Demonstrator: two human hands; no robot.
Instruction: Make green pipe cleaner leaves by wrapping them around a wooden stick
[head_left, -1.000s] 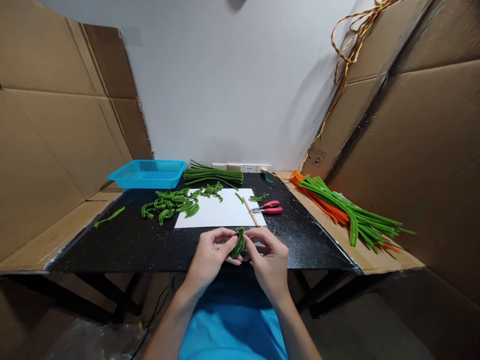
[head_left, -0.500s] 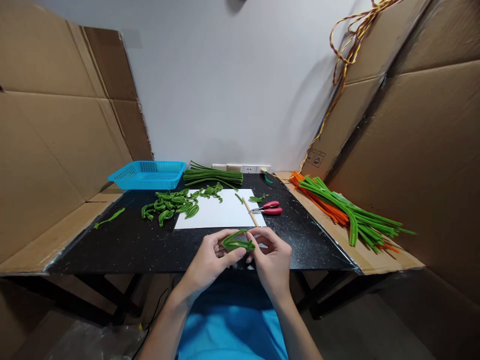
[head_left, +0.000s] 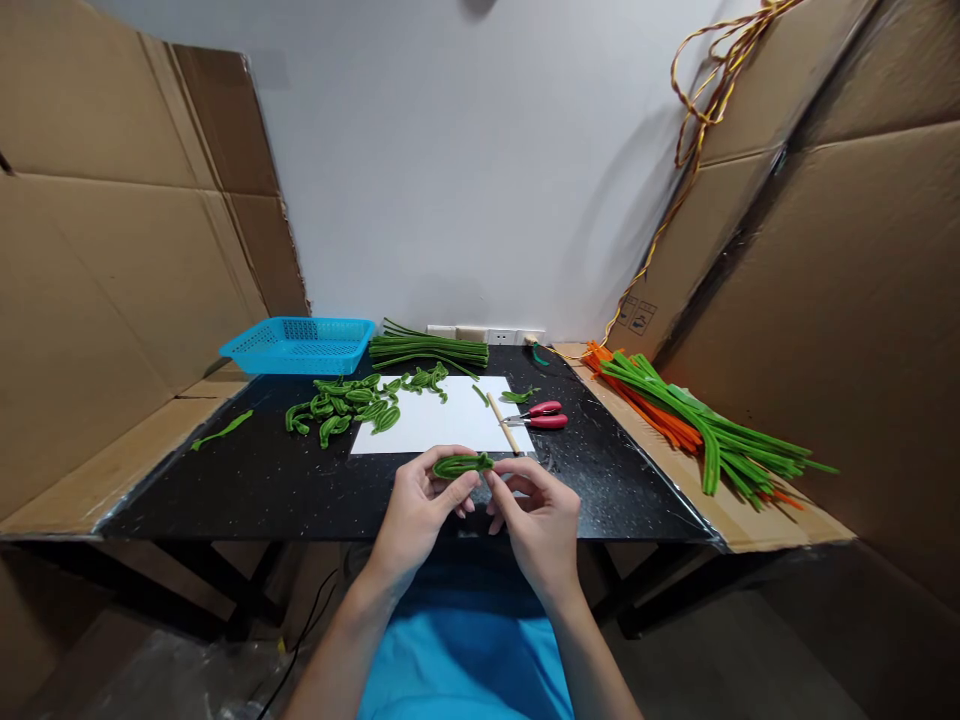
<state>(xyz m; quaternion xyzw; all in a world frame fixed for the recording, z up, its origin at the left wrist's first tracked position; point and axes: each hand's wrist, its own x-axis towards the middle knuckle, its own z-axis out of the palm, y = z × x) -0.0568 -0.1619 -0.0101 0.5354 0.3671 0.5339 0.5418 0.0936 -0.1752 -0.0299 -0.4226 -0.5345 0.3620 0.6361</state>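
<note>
- I have a speckled black bench [head_left: 225, 490] in view, between cardboard walls [head_left: 862, 270], facing a pale wall [head_left: 450, 180].
- On it I see white paper [head_left: 442, 425], a heap of green loops [head_left: 341, 408] overlapping its left edge, a stick [head_left: 501, 420] and red-handled pliers [head_left: 547, 421] at its right.
- A blue basket [head_left: 330, 367] sits at the far left corner, dark stems [head_left: 427, 350] beside it.
- Printed symbols [head_left: 636, 314] mark the right cardboard (too small for me to read).
- My left hand [head_left: 420, 500] pinches the body of a green piece [head_left: 456, 463] above the bench's near edge; my right hand [head_left: 544, 510] pinches its knotted end.
- Fingers hide part of that piece; a dark object [head_left: 476, 8] is cut off up top, and I can't identify it.
</note>
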